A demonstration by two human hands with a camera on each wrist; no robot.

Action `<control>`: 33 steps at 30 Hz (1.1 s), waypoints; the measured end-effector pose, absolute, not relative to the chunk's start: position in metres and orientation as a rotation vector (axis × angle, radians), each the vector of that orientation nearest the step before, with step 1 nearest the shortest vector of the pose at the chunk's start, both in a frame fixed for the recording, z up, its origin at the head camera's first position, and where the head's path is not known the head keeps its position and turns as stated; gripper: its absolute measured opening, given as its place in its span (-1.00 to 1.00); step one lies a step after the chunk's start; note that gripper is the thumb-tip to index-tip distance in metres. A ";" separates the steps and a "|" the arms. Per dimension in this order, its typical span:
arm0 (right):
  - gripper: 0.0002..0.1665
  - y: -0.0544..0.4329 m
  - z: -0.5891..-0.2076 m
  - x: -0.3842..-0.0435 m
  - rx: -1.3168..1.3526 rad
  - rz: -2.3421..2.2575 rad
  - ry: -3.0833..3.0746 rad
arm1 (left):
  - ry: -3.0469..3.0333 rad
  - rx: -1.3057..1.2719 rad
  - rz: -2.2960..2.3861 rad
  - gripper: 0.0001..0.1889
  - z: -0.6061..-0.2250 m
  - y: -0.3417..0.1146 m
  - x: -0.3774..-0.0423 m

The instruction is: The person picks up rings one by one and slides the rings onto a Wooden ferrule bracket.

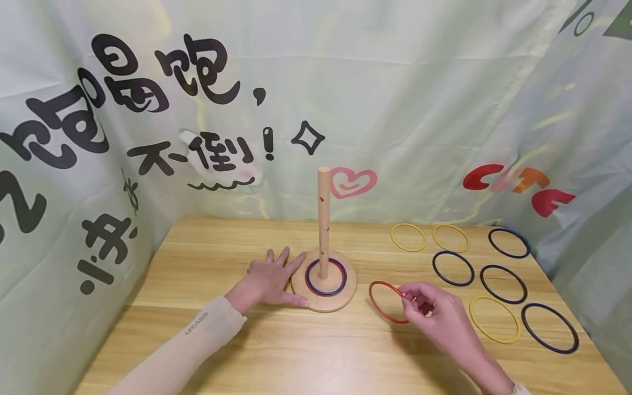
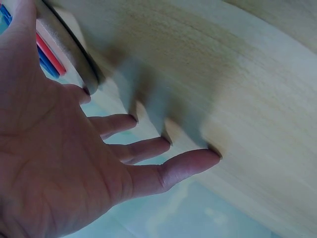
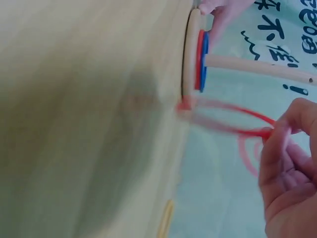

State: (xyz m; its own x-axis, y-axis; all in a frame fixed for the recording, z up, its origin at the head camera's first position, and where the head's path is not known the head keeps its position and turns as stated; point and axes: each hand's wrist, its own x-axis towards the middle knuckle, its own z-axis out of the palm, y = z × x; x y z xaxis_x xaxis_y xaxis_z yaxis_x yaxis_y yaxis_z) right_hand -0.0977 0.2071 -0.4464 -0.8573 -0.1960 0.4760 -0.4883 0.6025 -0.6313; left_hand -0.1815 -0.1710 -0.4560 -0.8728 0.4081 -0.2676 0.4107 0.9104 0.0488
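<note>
On the near right, the right hand [image 1: 439,315] of the person pinches a thin red ring [image 3: 255,133] at its right edge, between the thumb and the fingers. The step in hand seems to be the carrying of this ring. To do it well, the pinch should be light and only at the rim, so that the hoop is not bent. The ring is tilted now; it would be better to bring it more level, and to lift it higher than the tip of the peg [image 1: 323,219] if it must pass over.

The ring lies to the left of the fingers which hold it, and to the right of the round base [image 1: 328,303], apart from it in the head view. The left hand [image 1: 269,280] is on the other side, with fingers spread wide, holding nothing; its thumb touches the base, and a light pressure there would help steadiness.

Around the peg's foot, a blue ring [image 3: 205,47] rests upon a lower red ring [image 3: 199,59]. On the right part of the bench [image 1: 316,351] lie dark blue rings [image 1: 565,351] and yellow rings [image 1: 408,224]. Farthest hangs a printed curtain [image 1: 419,109].
</note>
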 end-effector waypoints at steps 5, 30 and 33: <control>-0.51 0.198 -0.434 -0.100 0.612 1.159 -2.376 | 2.807 0.607 -0.015 0.31 -0.460 -0.172 -0.183; -0.73 0.131 -0.335 -0.118 0.712 1.623 -2.021 | 2.802 0.623 -0.037 0.31 -0.461 -0.173 -0.183; -0.78 0.123 -0.323 -0.123 0.707 1.732 -1.954 | 2.798 0.619 -0.042 0.31 -0.462 -0.173 -0.184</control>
